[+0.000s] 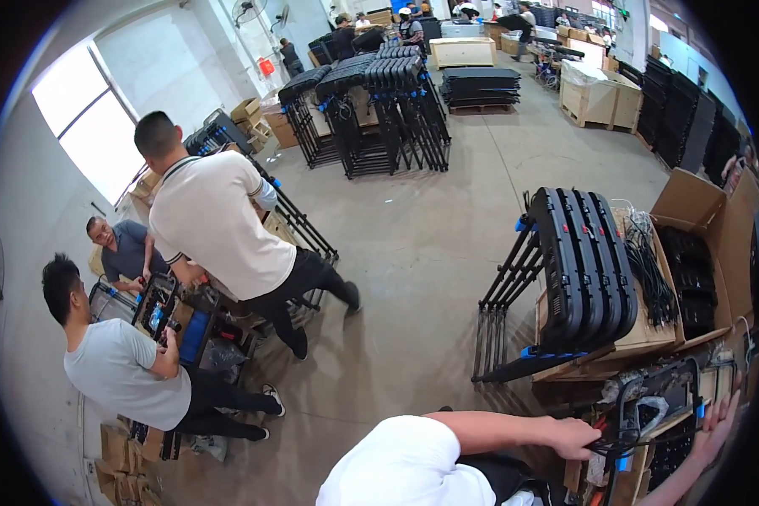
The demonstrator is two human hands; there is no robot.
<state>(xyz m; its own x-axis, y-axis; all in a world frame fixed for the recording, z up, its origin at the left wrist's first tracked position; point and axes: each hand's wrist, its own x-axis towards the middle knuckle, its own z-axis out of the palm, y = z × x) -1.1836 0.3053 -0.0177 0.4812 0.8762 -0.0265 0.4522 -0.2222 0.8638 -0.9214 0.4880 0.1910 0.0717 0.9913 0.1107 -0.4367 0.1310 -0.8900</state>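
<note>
The black tube frame (620,411) sits at the lower right, between the person's two hands and just beyond the left hand's (575,438) fingertips. From here, the left looks the nearer to it; the right hand (717,426) is off past the frame's other side, close to a blue clip (700,411). The left hand's fingers are curled in beside a small red piece (599,425) and the black cables (637,444), though I can't tell whether they close on anything. The right hand's fingers are fairly straight and together, pointing up; I can't make out any grip there either.

The frame makes a rounded loop. Its top bar rises toward the right, and its near side leg runs down toward the bottom edge, while the cables stretch crosswise from the left hand toward the right. Clear plastic wrap (651,413) lies inside the loop. Behind stand black cases (586,261) on folding legs, beside an open cardboard box (738,232).
</note>
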